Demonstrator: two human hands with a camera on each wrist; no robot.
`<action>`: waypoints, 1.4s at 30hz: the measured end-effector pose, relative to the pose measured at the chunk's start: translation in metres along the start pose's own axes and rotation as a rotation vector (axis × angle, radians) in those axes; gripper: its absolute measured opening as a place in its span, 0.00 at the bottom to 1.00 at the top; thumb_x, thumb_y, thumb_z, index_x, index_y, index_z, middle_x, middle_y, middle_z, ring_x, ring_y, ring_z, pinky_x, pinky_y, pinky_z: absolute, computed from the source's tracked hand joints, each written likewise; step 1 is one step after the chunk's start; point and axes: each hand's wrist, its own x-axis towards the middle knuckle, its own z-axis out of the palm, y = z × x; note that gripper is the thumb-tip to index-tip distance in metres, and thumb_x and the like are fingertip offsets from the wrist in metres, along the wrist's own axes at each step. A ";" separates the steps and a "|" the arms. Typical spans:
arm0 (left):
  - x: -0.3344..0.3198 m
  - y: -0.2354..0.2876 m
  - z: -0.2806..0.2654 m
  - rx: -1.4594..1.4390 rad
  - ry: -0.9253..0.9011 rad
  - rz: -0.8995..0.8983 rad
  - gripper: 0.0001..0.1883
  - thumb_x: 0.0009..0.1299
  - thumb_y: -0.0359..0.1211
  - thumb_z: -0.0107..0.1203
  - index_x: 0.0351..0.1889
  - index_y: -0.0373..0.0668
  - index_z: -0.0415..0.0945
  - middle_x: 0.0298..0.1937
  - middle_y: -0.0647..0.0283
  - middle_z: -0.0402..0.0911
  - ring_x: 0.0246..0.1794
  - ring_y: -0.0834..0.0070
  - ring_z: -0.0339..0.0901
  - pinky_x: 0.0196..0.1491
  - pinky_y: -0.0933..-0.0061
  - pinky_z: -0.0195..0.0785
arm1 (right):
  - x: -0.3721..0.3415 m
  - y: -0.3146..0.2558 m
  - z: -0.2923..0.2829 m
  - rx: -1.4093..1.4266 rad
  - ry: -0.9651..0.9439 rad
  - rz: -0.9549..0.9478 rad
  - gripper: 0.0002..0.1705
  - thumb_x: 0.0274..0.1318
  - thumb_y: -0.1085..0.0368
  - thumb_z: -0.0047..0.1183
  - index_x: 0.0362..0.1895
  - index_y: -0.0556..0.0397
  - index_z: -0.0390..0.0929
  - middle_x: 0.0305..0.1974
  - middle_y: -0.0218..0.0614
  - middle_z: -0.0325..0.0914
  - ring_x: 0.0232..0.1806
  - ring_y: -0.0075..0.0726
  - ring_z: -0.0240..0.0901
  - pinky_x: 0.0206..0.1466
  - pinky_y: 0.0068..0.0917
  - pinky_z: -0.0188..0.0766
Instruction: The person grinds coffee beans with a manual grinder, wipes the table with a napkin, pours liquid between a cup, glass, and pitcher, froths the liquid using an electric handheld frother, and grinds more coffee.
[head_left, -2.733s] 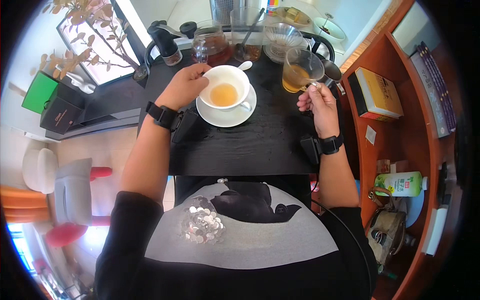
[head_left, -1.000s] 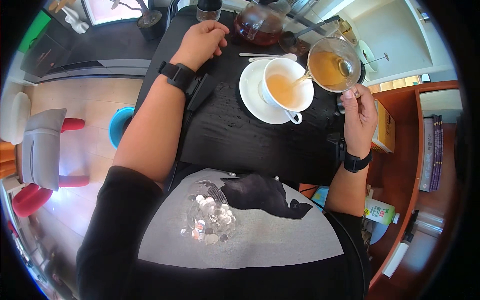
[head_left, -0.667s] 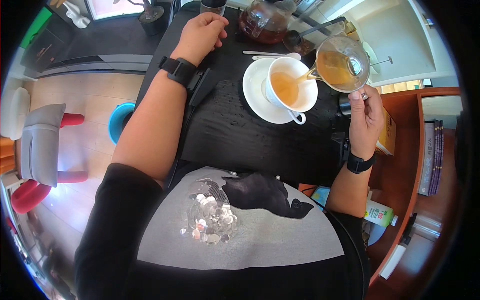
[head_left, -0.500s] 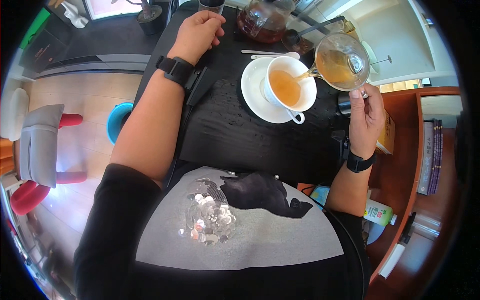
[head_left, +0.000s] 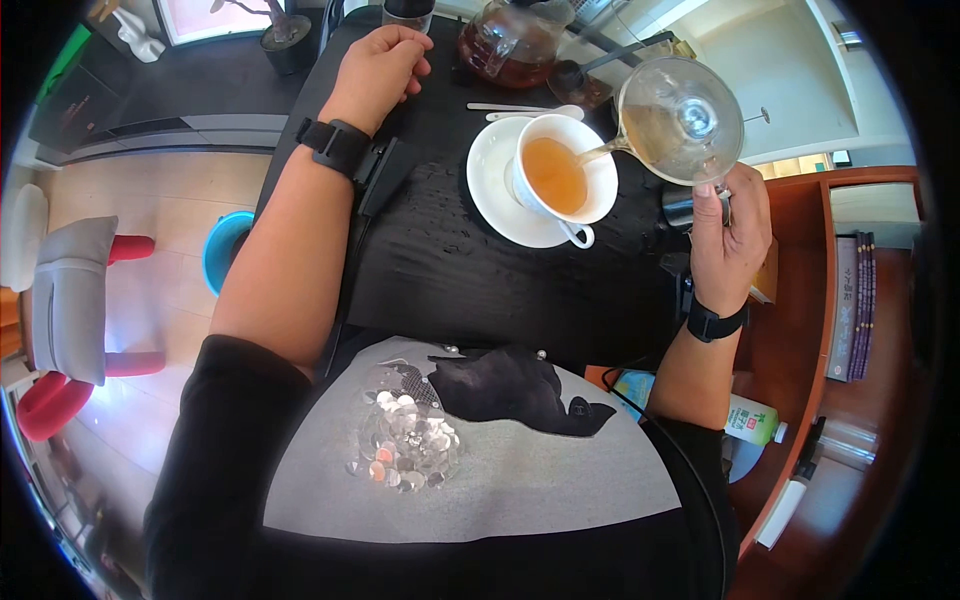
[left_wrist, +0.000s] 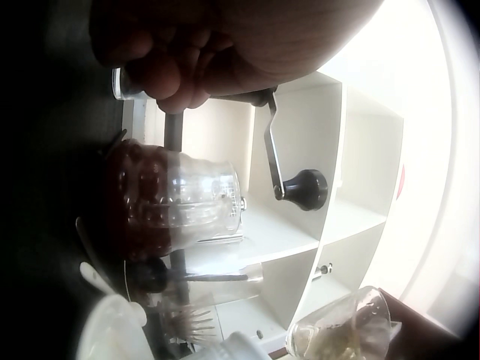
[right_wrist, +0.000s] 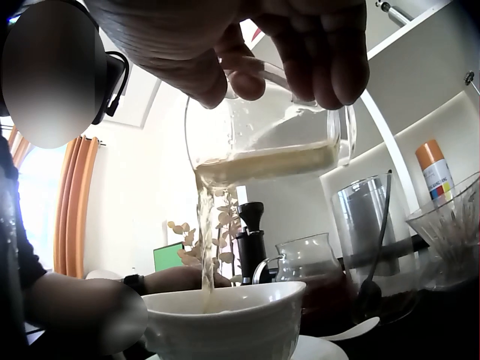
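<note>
My right hand (head_left: 732,235) pinches the handle of a glass jug (head_left: 680,118), tipped left over the white cup (head_left: 603,185). In the right wrist view, a thin stream of amber liquid (right_wrist: 205,240) runs from the tilted jug into the cup. Amber liquid fills much of the cup, which stands on a white saucer (head_left: 490,180). My left hand (head_left: 380,75) lies at the table's far left with fingers loosely curled, holding nothing. It is nearest to a black hand grinder (head_left: 408,12) with a clear base.
A glass teapot (head_left: 510,45) of dark red liquid stands behind the cup. Two spoons (head_left: 530,112) lie behind the saucer. A metal pitcher (head_left: 677,207) stands beside my right hand. Red-brown shelves (head_left: 800,260) border the table's right; a blue bucket (head_left: 215,250) is on the floor left.
My left hand has let go of the cup and moved away. My right hand has brought the jug over the cup and tipped it further; the cup's level has risen while the jug's has dropped.
</note>
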 end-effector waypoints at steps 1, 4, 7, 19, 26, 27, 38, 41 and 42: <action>0.000 0.000 0.000 -0.002 -0.001 0.000 0.09 0.64 0.33 0.46 0.39 0.43 0.75 0.26 0.69 0.74 0.20 0.85 0.66 0.23 0.84 0.59 | 0.000 0.000 0.000 -0.002 0.000 -0.001 0.08 0.48 0.70 0.55 0.32 0.60 0.71 0.30 0.39 0.69 0.31 0.38 0.66 0.34 0.26 0.63; -0.001 0.002 0.000 -0.004 -0.001 -0.004 0.09 0.64 0.33 0.46 0.39 0.44 0.75 0.26 0.69 0.74 0.20 0.85 0.66 0.23 0.84 0.59 | -0.001 -0.003 0.001 -0.018 -0.046 -0.027 0.07 0.48 0.71 0.54 0.32 0.60 0.72 0.31 0.41 0.69 0.31 0.40 0.66 0.34 0.27 0.63; -0.001 0.000 0.001 -0.013 -0.011 -0.006 0.09 0.64 0.33 0.46 0.39 0.44 0.75 0.26 0.69 0.74 0.20 0.85 0.66 0.23 0.85 0.58 | -0.002 -0.005 0.002 -0.020 -0.105 0.005 0.07 0.48 0.71 0.54 0.32 0.60 0.72 0.31 0.41 0.69 0.31 0.42 0.67 0.34 0.29 0.64; 0.000 0.000 0.001 -0.016 -0.005 -0.016 0.09 0.64 0.33 0.46 0.39 0.44 0.75 0.25 0.70 0.74 0.19 0.86 0.66 0.23 0.85 0.58 | 0.016 0.000 -0.009 -0.310 -0.192 -0.298 0.11 0.39 0.71 0.60 0.31 0.54 0.73 0.32 0.39 0.68 0.30 0.43 0.66 0.30 0.31 0.64; 0.000 0.001 0.001 0.002 -0.014 -0.012 0.09 0.65 0.33 0.45 0.39 0.44 0.75 0.26 0.71 0.74 0.20 0.86 0.66 0.23 0.86 0.58 | 0.023 -0.002 -0.015 -0.309 -0.201 -0.359 0.10 0.42 0.72 0.57 0.32 0.57 0.73 0.32 0.42 0.68 0.31 0.42 0.66 0.30 0.31 0.64; 0.001 0.000 0.001 -0.002 -0.020 -0.007 0.09 0.65 0.34 0.45 0.39 0.44 0.75 0.26 0.71 0.74 0.20 0.86 0.66 0.23 0.86 0.58 | 0.021 -0.002 -0.012 -0.250 -0.180 -0.300 0.11 0.39 0.71 0.60 0.30 0.55 0.73 0.30 0.40 0.68 0.30 0.41 0.67 0.29 0.32 0.64; -0.002 0.000 0.005 0.074 -0.061 -0.065 0.09 0.65 0.33 0.45 0.38 0.42 0.74 0.24 0.69 0.73 0.17 0.85 0.66 0.20 0.86 0.57 | -0.071 0.051 0.037 0.999 0.211 0.953 0.11 0.61 0.59 0.44 0.35 0.54 0.71 0.26 0.32 0.72 0.26 0.25 0.70 0.29 0.23 0.71; -0.006 0.002 0.013 0.184 -0.117 -0.023 0.08 0.63 0.31 0.47 0.37 0.41 0.75 0.24 0.69 0.73 0.19 0.85 0.67 0.22 0.85 0.60 | -0.079 0.052 0.041 1.007 0.202 1.024 0.11 0.61 0.60 0.44 0.35 0.54 0.71 0.27 0.32 0.72 0.26 0.26 0.70 0.30 0.23 0.72; -0.009 0.003 0.014 0.218 -0.162 0.015 0.08 0.62 0.30 0.48 0.36 0.39 0.75 0.24 0.68 0.74 0.21 0.84 0.68 0.24 0.84 0.62 | -0.081 0.052 0.043 0.993 0.184 1.042 0.11 0.61 0.60 0.44 0.34 0.54 0.71 0.27 0.32 0.71 0.26 0.26 0.70 0.30 0.23 0.72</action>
